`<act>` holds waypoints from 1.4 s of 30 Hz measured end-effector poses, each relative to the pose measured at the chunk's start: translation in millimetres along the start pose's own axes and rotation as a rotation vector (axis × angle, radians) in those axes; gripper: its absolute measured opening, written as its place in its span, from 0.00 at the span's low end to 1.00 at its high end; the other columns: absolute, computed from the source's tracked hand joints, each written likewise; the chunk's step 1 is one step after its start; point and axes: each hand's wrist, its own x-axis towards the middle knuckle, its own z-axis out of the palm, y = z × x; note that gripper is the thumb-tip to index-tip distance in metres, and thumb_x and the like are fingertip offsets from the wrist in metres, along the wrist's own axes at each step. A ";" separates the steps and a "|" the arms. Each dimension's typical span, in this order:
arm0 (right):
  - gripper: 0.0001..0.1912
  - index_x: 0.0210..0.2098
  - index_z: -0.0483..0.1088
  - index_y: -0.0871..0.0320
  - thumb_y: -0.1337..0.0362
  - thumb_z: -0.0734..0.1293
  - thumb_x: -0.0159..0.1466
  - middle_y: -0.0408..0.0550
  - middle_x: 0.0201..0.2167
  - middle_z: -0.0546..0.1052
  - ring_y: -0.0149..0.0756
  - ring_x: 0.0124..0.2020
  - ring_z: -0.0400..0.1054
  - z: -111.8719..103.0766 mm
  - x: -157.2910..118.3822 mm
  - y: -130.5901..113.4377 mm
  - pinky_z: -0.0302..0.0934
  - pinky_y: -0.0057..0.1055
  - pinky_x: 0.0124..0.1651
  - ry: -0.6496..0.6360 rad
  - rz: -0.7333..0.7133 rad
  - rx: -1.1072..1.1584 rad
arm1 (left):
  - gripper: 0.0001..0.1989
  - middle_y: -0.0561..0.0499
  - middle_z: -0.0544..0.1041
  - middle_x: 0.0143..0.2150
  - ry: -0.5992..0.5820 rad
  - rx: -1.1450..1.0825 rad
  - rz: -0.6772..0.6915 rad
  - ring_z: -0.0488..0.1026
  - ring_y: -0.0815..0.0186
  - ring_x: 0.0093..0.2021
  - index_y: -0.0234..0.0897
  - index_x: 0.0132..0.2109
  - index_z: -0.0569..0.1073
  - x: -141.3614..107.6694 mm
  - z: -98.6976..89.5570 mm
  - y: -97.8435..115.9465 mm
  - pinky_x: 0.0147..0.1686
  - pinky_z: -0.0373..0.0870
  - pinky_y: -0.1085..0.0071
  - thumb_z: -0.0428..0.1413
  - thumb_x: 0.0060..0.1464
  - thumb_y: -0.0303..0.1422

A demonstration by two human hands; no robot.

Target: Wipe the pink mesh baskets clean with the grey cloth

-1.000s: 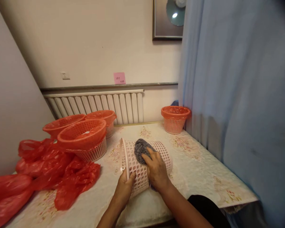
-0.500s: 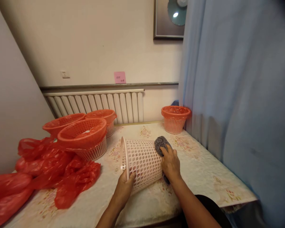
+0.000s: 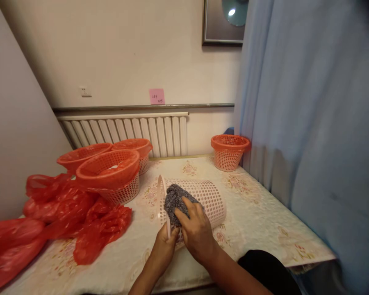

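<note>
A pale pink perforated plastic basket point(image 3: 210, 200) lies on its side on the flowered tablecloth, its open rim turned left. My left hand point(image 3: 164, 248) grips that rim from below, thumb on the outer wall. With my right hand point(image 3: 197, 229) I press a dark grey cloth point(image 3: 176, 200) against the basket's side, close to the rim. The fingers are bent over the cloth, and part of the wall beneath is hidden.
Three baskets lined with red bags, the nearest a lined basket point(image 3: 107, 174), stand at left behind crumpled red plastic bags point(image 3: 80, 217). Another lined basket point(image 3: 229, 153) stands by the blue curtain point(image 3: 279, 123). A radiator point(image 3: 126, 133) runs along the wall behind the table.
My right hand has moved the grey cloth left along the basket, from its base end to near the rim. My left hand stays on the rim. The view has shifted slightly.
</note>
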 end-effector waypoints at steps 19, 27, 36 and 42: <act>0.25 0.54 0.70 0.54 0.76 0.60 0.59 0.51 0.59 0.65 0.45 0.50 0.59 -2.6 7.6 91.3 0.59 0.38 0.52 0.004 0.375 -0.258 | 0.19 0.40 0.79 0.49 -0.034 0.116 0.028 0.73 0.52 0.51 0.30 0.51 0.72 -7.7 -0.6 -10.1 0.55 0.66 0.56 0.51 0.58 0.38; 0.24 0.53 0.70 0.56 0.76 0.59 0.59 0.55 0.58 0.66 0.46 0.49 0.60 -2.7 0.8 105.3 0.60 0.39 0.50 0.014 0.453 -0.320 | 0.20 0.40 0.79 0.48 -0.054 0.072 -0.009 0.74 0.51 0.50 0.30 0.52 0.72 -0.5 -5.5 -20.7 0.52 0.69 0.57 0.52 0.58 0.39; 0.25 0.55 0.67 0.55 0.74 0.60 0.58 0.54 0.62 0.57 0.46 0.49 0.57 -3.9 -2.4 11.1 0.60 0.44 0.51 0.000 -0.005 -0.024 | 0.21 0.41 0.79 0.48 -0.088 -0.002 0.013 0.76 0.53 0.46 0.31 0.51 0.72 -1.3 -5.1 -11.5 0.52 0.69 0.58 0.54 0.56 0.42; 0.23 0.53 0.68 0.53 0.73 0.61 0.59 0.53 0.63 0.58 0.46 0.47 0.57 -4.8 -1.7 -5.5 0.60 0.43 0.49 -0.031 -0.002 -0.042 | 0.21 0.41 0.79 0.49 -0.099 0.006 0.041 0.75 0.53 0.49 0.32 0.53 0.71 -7.7 -3.2 -17.3 0.52 0.69 0.58 0.52 0.58 0.42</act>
